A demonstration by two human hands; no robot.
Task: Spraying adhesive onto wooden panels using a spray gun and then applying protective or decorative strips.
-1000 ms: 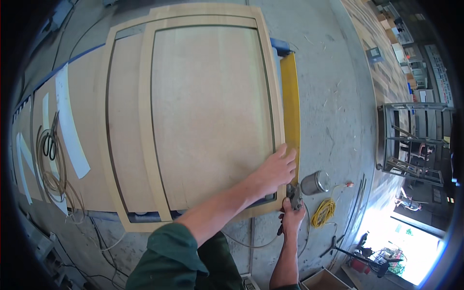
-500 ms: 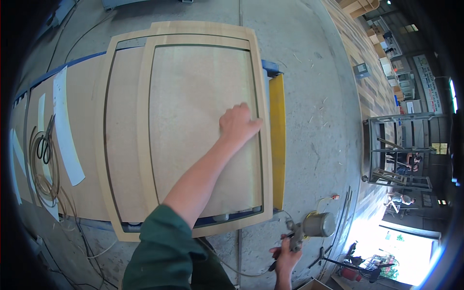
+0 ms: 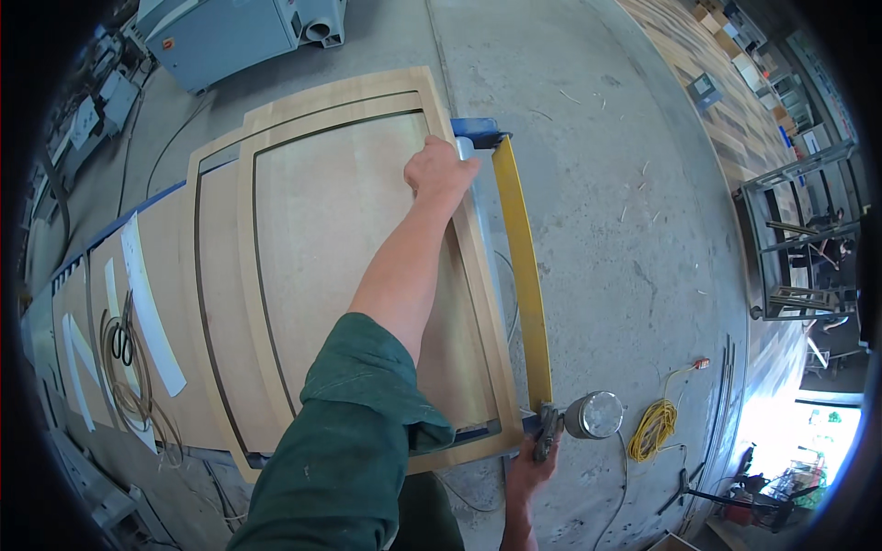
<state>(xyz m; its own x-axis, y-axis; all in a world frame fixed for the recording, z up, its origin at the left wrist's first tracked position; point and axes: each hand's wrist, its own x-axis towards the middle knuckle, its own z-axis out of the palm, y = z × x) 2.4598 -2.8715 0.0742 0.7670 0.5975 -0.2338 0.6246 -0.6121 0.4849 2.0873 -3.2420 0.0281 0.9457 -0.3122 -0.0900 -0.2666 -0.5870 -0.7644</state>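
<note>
Two pale wooden frames overlap on the table in front of me. My left hand (image 3: pixel 441 173), at the end of a green sleeve, is closed round the right side of the upper wooden frame (image 3: pixel 487 308), near its far corner. The lower wooden frame (image 3: pixel 197 303) shows past it on the left. Down at the near right corner, my right hand (image 3: pixel 530 470) is wrapped round a spray gun (image 3: pixel 546 433) with a round metal cup (image 3: pixel 597 415). Part of its grip is hidden by the fingers.
A yellow bar (image 3: pixel 525 285) runs along the table's right end. Scissors (image 3: pixel 121 340), a coil of tan cord (image 3: pixel 129 386) and white strips (image 3: pixel 152 312) lie on the left. A yellow cable coil (image 3: pixel 654 430) is on the concrete floor; a grey machine (image 3: pixel 230 41) stands beyond.
My left hand has moved from over the panel's right edge to farther up the frame's right side. The spray gun has come in beside the near right corner. The view has shifted.
</note>
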